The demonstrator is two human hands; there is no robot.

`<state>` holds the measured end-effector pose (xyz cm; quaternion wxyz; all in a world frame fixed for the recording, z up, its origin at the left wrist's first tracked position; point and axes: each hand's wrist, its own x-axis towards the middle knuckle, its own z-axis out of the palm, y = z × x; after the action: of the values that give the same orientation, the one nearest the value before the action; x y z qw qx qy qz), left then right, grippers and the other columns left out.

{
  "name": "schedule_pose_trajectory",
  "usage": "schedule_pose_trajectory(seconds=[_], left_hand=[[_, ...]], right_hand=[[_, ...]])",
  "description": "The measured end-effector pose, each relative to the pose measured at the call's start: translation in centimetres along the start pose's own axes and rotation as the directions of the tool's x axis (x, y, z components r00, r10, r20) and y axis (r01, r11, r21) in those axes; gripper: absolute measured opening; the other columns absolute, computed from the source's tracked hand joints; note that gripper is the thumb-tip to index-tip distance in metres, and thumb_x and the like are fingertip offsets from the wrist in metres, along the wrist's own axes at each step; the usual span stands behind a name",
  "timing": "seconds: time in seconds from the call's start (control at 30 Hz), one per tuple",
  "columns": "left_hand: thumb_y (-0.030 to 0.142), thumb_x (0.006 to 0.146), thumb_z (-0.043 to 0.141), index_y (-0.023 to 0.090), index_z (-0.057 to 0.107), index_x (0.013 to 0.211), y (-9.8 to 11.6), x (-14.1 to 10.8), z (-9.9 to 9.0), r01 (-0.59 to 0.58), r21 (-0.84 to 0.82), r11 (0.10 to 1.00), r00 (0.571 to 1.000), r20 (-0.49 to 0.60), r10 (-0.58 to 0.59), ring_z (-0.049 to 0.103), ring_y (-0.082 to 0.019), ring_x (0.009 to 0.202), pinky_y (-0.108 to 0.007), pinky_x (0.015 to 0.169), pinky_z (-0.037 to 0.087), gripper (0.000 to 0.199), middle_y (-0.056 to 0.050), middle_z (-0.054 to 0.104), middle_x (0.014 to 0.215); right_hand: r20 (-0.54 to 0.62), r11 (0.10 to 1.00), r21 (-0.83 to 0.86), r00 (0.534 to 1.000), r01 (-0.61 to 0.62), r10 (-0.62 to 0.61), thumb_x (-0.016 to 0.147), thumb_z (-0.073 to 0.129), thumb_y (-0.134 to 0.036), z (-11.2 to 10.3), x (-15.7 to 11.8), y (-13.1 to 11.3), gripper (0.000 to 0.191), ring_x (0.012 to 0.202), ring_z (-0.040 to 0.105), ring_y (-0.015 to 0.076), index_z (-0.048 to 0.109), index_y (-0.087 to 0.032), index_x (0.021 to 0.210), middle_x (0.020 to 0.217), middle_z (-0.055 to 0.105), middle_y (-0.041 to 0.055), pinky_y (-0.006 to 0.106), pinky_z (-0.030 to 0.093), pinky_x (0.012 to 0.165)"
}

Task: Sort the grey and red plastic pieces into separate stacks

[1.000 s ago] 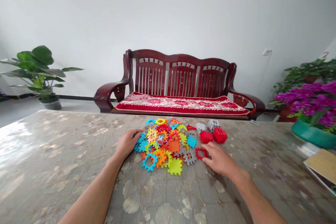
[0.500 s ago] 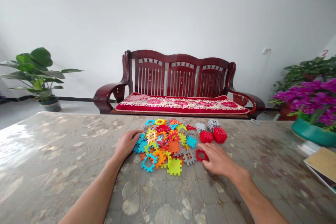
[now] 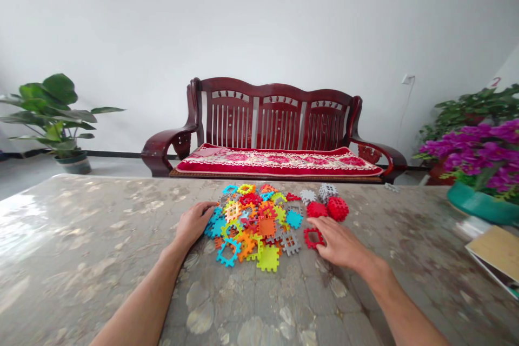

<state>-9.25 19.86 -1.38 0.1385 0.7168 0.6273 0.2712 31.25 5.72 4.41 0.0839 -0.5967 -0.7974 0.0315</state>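
Observation:
A heap of notched plastic pieces in several colours lies mid-table, with an orange piece (image 3: 266, 226) on top and a lime green piece (image 3: 268, 258) at its near edge. My left hand (image 3: 195, 221) rests at the heap's left side, beside blue pieces (image 3: 215, 225), its fingers partly hidden. At the right, my right hand (image 3: 337, 239) has its thumb and fingers apart around the right side of a red frame piece (image 3: 307, 238); whether it grips the piece is unclear. Just behind that hand sit red pieces (image 3: 317, 209) and a rounded red stack (image 3: 338, 208).
Grey pieces (image 3: 328, 191) lie at the back right of the table (image 3: 101, 248). A teal flower pot (image 3: 482, 205) and a box (image 3: 497, 251) stand on the right. Beyond the table is a wooden bench (image 3: 279, 113) with a red cover; a potted plant (image 3: 73, 162) stands left.
The whole view has shifted slightly left. My right hand has moved slightly right relative to the heap, and the red frame piece has moved with it. My left hand has stayed beside the heap.

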Motion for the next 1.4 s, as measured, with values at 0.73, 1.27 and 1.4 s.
schedule_pose_trajectory(seconds=[0.73,1.27,1.4], left_hand=[[0.041,0.09,0.04,0.028,0.07,0.111,0.5,-0.2,-0.3,-0.003,0.009,1.0,1.0,0.009,0.003,0.063,-0.022,0.11,-0.03,0.093,0.045,0.038,-0.001,0.071,0.118],[0.042,0.09,0.041,0.029,0.07,0.111,0.3,-0.2,-0.3,0.014,0.011,1.0,1.0,0.006,-0.014,0.063,-0.022,0.11,-0.03,0.093,0.046,0.038,0.0,0.071,0.119],[0.041,0.09,0.041,0.028,0.07,0.112,0.1,-0.1,-0.2,-0.003,0.009,1.0,1.0,0.009,0.003,0.062,-0.022,0.111,-0.029,0.093,0.045,0.038,-0.001,0.071,0.118]], right_hand=[[-0.013,0.953,-0.087,0.956,-0.292,0.292,0.071,0.055,-0.016,1.1,0.6,-2.4,0.051,0.102,0.063,0.0291,0.056,-0.014,0.122,0.11,0.067,0.0164,0.034,0.045,0.084],[-0.305,0.703,0.194,0.638,-0.684,0.706,0.072,0.059,-0.035,-3.5,2.9,7.5,0.069,0.099,0.066,0.0284,0.046,-0.014,0.136,0.108,0.07,0.0117,0.034,0.046,0.08],[-0.288,0.698,0.145,0.645,-0.701,0.707,0.071,0.059,-0.032,-3.2,3.8,8.0,0.07,0.1,0.066,0.0299,0.045,-0.012,0.137,0.107,0.07,0.0143,0.035,0.047,0.081]])
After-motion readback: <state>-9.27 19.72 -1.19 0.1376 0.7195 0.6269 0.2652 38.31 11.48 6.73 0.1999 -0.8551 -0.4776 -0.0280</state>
